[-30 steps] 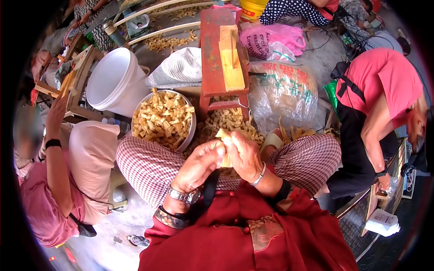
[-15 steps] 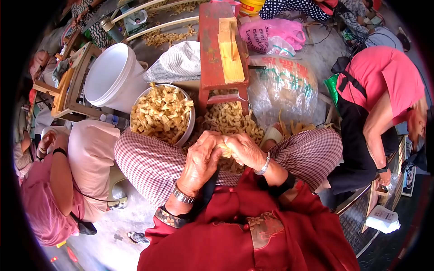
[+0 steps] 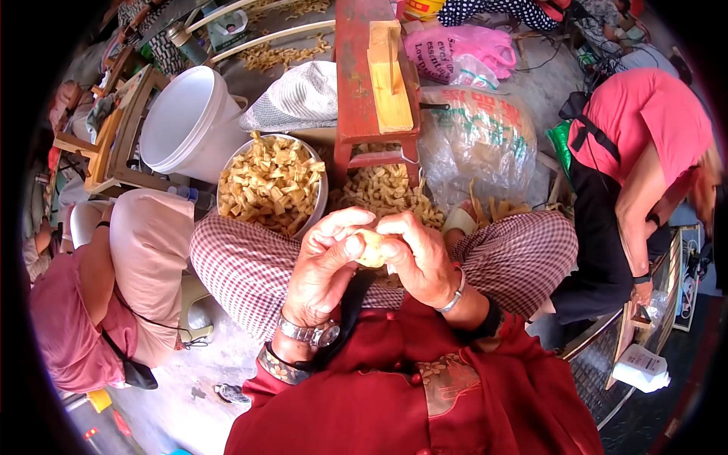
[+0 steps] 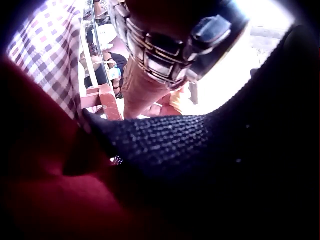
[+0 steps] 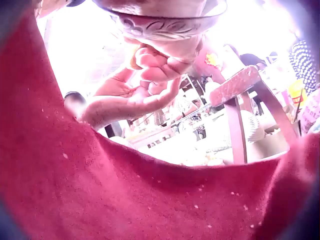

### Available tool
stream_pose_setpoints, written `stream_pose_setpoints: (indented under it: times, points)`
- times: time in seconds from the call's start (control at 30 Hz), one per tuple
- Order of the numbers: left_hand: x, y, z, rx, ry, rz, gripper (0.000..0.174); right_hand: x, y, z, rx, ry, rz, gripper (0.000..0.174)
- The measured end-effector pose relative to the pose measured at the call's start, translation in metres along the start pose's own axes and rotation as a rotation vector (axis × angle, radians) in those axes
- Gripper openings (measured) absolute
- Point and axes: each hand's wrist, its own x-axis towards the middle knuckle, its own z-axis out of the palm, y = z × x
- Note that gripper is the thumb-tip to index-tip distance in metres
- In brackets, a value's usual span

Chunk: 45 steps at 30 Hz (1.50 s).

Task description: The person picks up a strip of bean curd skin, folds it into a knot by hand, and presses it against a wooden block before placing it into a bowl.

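Observation:
In the head view, a small yellow folded strip, knot-like in shape [image 3: 371, 250], sits between both hands over the lap. My left hand [image 3: 326, 262] pinches its left side with thumb and fingertips. My right hand [image 3: 422, 262] pinches the right side, thumb toward me. Fingers cover part of the piece. The right wrist view shows the right hand [image 5: 160, 62] curled close to the left palm [image 5: 125, 102]. In the left wrist view, a watch and dark cuff hide most of the hand. Similar yellow pieces fill a round basin [image 3: 324, 199] beyond the left knee.
A red stool [image 3: 355, 83] carrying a yellow wooden block [image 3: 389, 87] stands ahead, with loose yellow pieces [image 3: 387, 189] heaped below. Left of it are a white bucket [image 3: 178, 121] and pale sack [image 3: 299, 98]. A clear plastic bag [image 3: 481, 144] lies right. People sit on both sides.
The strip was taller between the hands, then mostly covered by them, and now shows as a compact folded knot. The left fingers have lifted and spread somewhat. The person at left has lowered an arm.

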Motion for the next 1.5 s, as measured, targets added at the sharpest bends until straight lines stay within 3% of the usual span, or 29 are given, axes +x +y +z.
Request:
stream_pose_setpoints:
  times: [0.2, 0.3, 0.4, 0.43, 0.57, 0.7, 0.8, 0.83, 0.97, 1.07, 1.1, 1.3, 1.47, 1.5]
  points:
    - [-0.008, 0.005, 0.019, -0.081, 0.035, 0.045, 0.032, 0.003, -0.011, -0.001, 0.105, 0.0, 0.101, 0.02]
    - [-0.007, 0.007, 0.024, -0.049, -0.052, 0.051, 0.027, 0.001, -0.005, 0.003, 0.252, 0.018, 0.088, 0.023]
    - [-0.003, -0.004, 0.015, 0.307, 0.058, 0.204, 0.023, -0.005, 0.009, 0.004, 0.422, -0.016, 0.22, 0.025]
    - [-0.003, -0.004, 0.015, 0.573, 0.092, 0.22, 0.022, -0.007, 0.011, 0.006, 0.477, -0.003, 0.249, 0.026]
    - [0.004, -0.01, 0.009, 0.961, -0.01, 0.383, 0.025, -0.007, 0.016, 0.008, 0.723, 0.02, 0.45, 0.028]
    - [0.008, -0.008, 0.013, 1.282, -0.064, 0.479, 0.035, -0.002, 0.015, 0.006, 0.796, 0.035, 0.474, 0.031]
    - [0.01, -0.018, 0.013, 1.269, 0.064, 0.409, 0.034, -0.002, 0.014, 0.009, 0.622, 0.027, 0.482, 0.028]
    - [0.007, -0.017, 0.024, 0.932, 0.212, 0.163, 0.034, -0.002, 0.014, 0.01, 0.565, 0.035, 0.469, 0.028]
    - [0.015, -0.024, 0.013, 0.689, 0.226, 0.142, 0.044, -0.005, 0.014, 0.004, 0.375, 0.045, 0.466, 0.033]
    - [0.015, -0.019, 0.011, 0.152, 0.127, 0.002, 0.044, -0.002, 0.008, 0.009, 0.346, 0.161, 0.324, 0.034]
    - [0.015, -0.015, 0.015, 0.066, 0.027, -0.009, 0.047, -0.004, 0.011, 0.006, 0.344, 0.146, 0.376, 0.037]
    - [0.01, -0.001, 0.004, -0.164, 0.104, -0.081, 0.047, -0.022, 0.023, -0.01, 0.241, 0.096, 0.363, 0.04]
    - [0.01, -0.004, -0.001, -0.084, 0.121, -0.046, 0.046, -0.02, 0.027, -0.01, -0.005, -0.029, 0.283, 0.02]
    - [0.01, -0.002, 0.002, 0.014, 0.132, -0.047, 0.047, -0.016, 0.025, -0.008, -0.115, 0.03, 0.147, 0.013]
